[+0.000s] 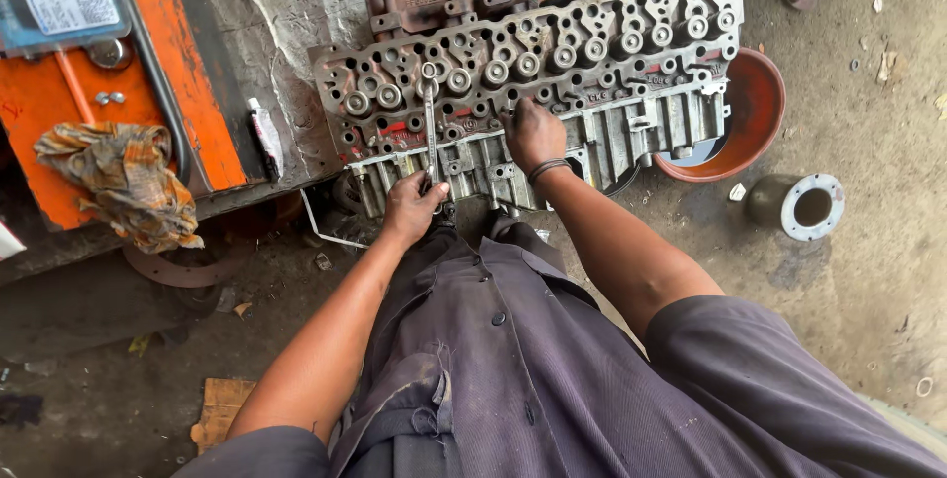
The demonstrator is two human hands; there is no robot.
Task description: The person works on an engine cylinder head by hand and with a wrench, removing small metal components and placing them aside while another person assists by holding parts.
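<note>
A grey, rust-brown cylinder head (533, 83) is seen, flecked with red marks along its middle. The wrench (431, 128) is silvery steel. An orange-red bowl (760, 108) is shown beside it, and a dull grey flanged pipe (799, 204) with a white rim. The cabinet (187, 73) is painted bright orange, and a rag (123, 182) checked in yellow, brown and grey is draped on it. The shirt (513, 369) is faded purple-grey; the floor (868, 271) is dark, oil-stained grey

Crumpled rag (123, 182) on orange machine (187, 93), orange bowl (755, 113), flanged pipe piece (804, 205)
</note>
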